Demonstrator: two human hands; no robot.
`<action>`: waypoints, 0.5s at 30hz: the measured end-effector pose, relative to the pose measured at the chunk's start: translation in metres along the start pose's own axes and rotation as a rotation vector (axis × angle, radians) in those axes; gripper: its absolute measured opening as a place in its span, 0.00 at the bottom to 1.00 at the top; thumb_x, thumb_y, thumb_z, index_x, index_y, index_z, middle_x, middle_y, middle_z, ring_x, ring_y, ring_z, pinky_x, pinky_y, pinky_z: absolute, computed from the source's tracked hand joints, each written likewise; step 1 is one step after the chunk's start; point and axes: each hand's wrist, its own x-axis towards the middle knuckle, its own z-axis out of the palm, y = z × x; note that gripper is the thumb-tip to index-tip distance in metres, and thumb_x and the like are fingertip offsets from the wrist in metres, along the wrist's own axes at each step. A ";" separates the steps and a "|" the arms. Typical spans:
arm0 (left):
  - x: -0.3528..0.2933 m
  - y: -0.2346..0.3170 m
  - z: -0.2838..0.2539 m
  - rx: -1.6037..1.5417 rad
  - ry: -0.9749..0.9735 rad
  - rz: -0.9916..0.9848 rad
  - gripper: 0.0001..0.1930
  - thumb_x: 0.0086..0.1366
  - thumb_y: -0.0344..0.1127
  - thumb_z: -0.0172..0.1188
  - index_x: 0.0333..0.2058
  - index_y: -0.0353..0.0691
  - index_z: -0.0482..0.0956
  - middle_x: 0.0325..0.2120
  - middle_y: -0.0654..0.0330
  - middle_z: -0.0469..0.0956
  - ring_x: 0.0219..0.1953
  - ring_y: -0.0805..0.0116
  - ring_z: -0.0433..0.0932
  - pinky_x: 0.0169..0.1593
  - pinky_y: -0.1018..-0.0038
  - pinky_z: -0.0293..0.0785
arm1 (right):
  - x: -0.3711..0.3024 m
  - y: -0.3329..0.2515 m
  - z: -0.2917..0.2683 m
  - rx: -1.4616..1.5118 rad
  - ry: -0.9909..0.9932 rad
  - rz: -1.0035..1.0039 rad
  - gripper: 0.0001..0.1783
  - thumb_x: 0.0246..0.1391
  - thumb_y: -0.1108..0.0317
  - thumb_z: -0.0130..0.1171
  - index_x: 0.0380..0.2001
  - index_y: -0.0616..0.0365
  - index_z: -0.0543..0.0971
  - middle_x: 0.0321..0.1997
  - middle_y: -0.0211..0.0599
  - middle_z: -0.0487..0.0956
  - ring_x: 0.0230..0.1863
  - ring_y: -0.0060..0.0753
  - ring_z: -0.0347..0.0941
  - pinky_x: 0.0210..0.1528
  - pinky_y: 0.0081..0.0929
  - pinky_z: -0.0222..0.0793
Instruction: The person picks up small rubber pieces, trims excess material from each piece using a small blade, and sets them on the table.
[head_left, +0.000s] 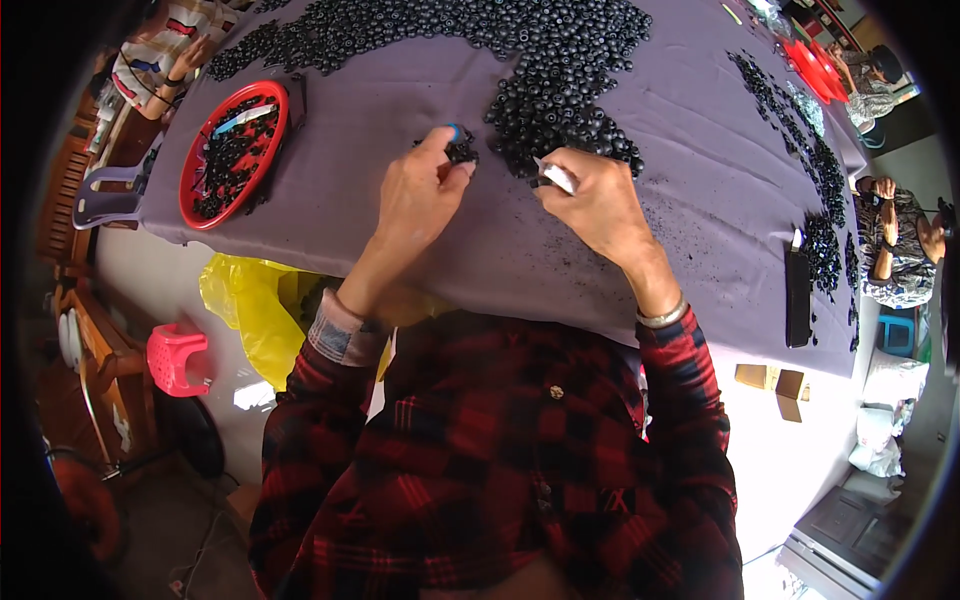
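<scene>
l hand [425, 195] l of pile [560, 95], thumb + index curled at blk pcs [462, 151], grip unclear | r hand [597, 197] at pile's near edge, clamped on wht tool [559, 178] | prob. lots left: pile big; some maybe done, in basin [283, 110] l of pile

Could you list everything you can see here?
Table: one, greyish-purple cloth, centre.
Round black pieces: very many, black, heaped far middle.
Smaller pieces: many, black, table's right.
Bowl: one, red, table's left.
Basin: at least one, red, far right.
Long object: one, black, right edge.
Bag: one, yellow, lower left.
Stool: one, pink, left floor.
Chair: one, greyish purple, left.
Other people: at least three, patterned clothing, left and right.
Small object: one, white, in right hand.
Left hand: one, blue band, table centre.
Right hand: one, bare, table centre.
</scene>
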 end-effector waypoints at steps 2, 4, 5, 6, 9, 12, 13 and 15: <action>-0.004 0.010 -0.007 -0.261 0.017 -0.133 0.13 0.57 0.30 0.64 0.40 0.37 0.72 0.21 0.60 0.74 0.22 0.73 0.73 0.28 0.75 0.69 | -0.008 -0.014 -0.010 0.069 0.044 -0.053 0.13 0.41 0.77 0.62 0.35 0.58 0.78 0.27 0.36 0.78 0.25 0.25 0.72 0.29 0.23 0.69; -0.010 0.032 -0.003 -0.673 -0.153 -0.172 0.12 0.59 0.31 0.65 0.37 0.37 0.72 0.22 0.69 0.72 0.24 0.84 0.67 0.28 0.83 0.64 | -0.016 -0.022 -0.014 0.137 0.088 -0.107 0.13 0.40 0.78 0.61 0.34 0.59 0.78 0.26 0.33 0.77 0.24 0.21 0.70 0.28 0.20 0.68; -0.014 0.040 -0.001 -0.857 -0.312 -0.193 0.13 0.62 0.30 0.62 0.45 0.39 0.73 0.28 0.68 0.74 0.30 0.82 0.72 0.32 0.81 0.69 | -0.020 -0.025 -0.016 0.141 0.124 -0.144 0.13 0.40 0.79 0.61 0.34 0.58 0.78 0.27 0.32 0.77 0.24 0.20 0.70 0.28 0.20 0.68; -0.021 0.054 0.001 -1.044 -0.342 -0.285 0.14 0.62 0.29 0.62 0.46 0.42 0.71 0.30 0.66 0.75 0.32 0.79 0.73 0.35 0.79 0.70 | -0.024 -0.028 -0.016 0.151 0.154 -0.183 0.13 0.40 0.79 0.61 0.33 0.58 0.77 0.27 0.31 0.77 0.24 0.20 0.71 0.29 0.20 0.68; -0.027 0.054 0.009 -1.253 -0.426 -0.263 0.15 0.62 0.28 0.61 0.47 0.42 0.71 0.31 0.65 0.76 0.33 0.76 0.74 0.38 0.77 0.71 | -0.033 -0.030 -0.018 0.182 0.139 -0.179 0.13 0.39 0.80 0.61 0.33 0.58 0.77 0.27 0.31 0.77 0.26 0.20 0.71 0.29 0.20 0.68; -0.029 0.052 0.012 -1.393 -0.456 -0.264 0.16 0.61 0.28 0.62 0.47 0.41 0.71 0.33 0.65 0.77 0.36 0.76 0.75 0.39 0.76 0.72 | -0.038 -0.028 -0.024 0.267 0.116 -0.144 0.15 0.38 0.82 0.61 0.34 0.58 0.78 0.27 0.29 0.75 0.27 0.20 0.71 0.29 0.20 0.67; -0.027 0.052 0.008 -1.406 -0.540 -0.297 0.17 0.60 0.28 0.63 0.47 0.41 0.71 0.34 0.65 0.77 0.37 0.76 0.75 0.39 0.76 0.72 | -0.037 -0.025 -0.027 0.314 0.062 -0.179 0.16 0.37 0.82 0.62 0.35 0.58 0.79 0.27 0.29 0.74 0.28 0.21 0.71 0.29 0.20 0.67; -0.027 0.049 0.007 -1.396 -0.648 -0.339 0.18 0.58 0.29 0.65 0.47 0.41 0.71 0.37 0.66 0.77 0.39 0.77 0.75 0.41 0.76 0.73 | -0.038 -0.018 -0.031 0.414 -0.036 -0.206 0.18 0.36 0.83 0.64 0.36 0.57 0.81 0.28 0.28 0.73 0.29 0.22 0.70 0.31 0.20 0.67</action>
